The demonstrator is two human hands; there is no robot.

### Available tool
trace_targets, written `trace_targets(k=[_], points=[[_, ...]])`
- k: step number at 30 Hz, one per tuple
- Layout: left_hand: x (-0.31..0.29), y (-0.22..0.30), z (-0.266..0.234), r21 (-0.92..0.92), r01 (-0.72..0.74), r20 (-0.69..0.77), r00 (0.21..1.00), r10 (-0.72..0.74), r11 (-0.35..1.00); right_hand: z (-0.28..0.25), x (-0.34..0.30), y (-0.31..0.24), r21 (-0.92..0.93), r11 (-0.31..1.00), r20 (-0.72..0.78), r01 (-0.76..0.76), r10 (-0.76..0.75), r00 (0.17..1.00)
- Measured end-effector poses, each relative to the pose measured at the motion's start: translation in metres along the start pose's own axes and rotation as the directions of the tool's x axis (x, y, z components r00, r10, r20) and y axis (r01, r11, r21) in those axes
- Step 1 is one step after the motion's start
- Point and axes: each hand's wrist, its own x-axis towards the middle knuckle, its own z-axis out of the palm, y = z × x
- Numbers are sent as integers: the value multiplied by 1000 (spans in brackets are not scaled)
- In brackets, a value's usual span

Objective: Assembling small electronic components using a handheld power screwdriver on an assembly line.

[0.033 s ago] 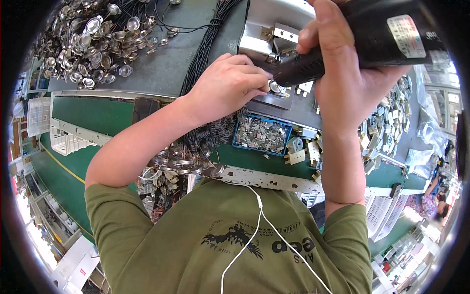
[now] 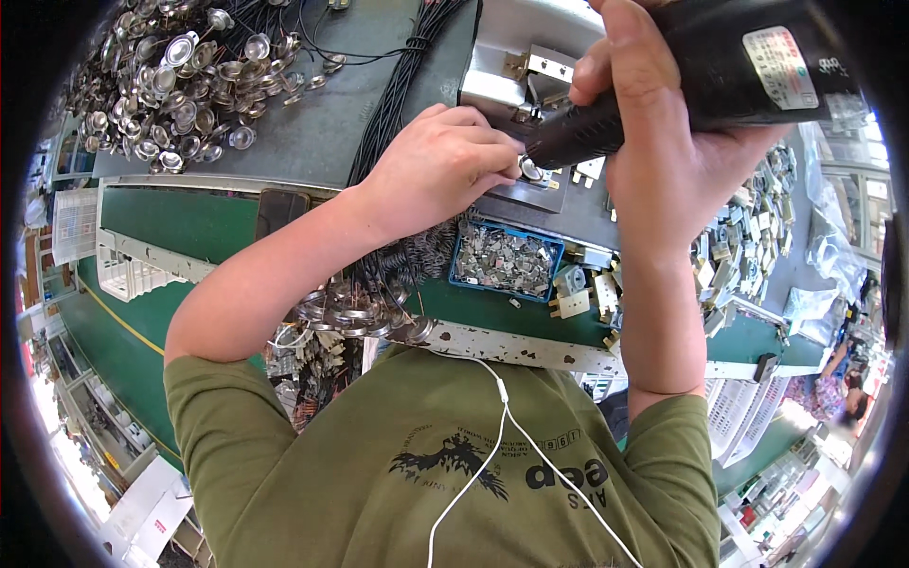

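In my right hand [image 2: 663, 151] is a black electric screwdriver [image 2: 705, 80], gripped round its body and tilted with its nose down to the left. The tool's nose reaches a small round metal piece [image 2: 532, 168] on a flat metal plate [image 2: 544, 196]. My left hand [image 2: 443, 156] is closed beside that piece, thumb and fingers pressed together. Whatever is between those fingertips is hidden. Just behind stands a metal fixture [image 2: 551, 64] with a bracket. The screwdriver's very tip cannot be made out.
A blue tray [image 2: 500, 291] of small metal parts sits in front of the plate. Several white-and-metal switch-like parts [image 2: 748, 232] are heaped at right. Round metal caps [image 2: 180, 85] on wires pile at far left, beside a bundle of black wires [image 2: 393, 90]. A dark phone-like object [image 2: 282, 213] lies nearer.
The screwdriver and my right hand have shifted very slightly left. My left hand stays in place.
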Motion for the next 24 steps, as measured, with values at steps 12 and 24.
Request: trace_targets(k=[12,24], points=[[0,2,-1,-41,-4,-24,1000,3,999,-3,-1,-1,11,1000,65,13,-13,998],[3,-3,1,-53,7,-35,999,-9,999,2,6,18,39,994,135,107,-111,985]])
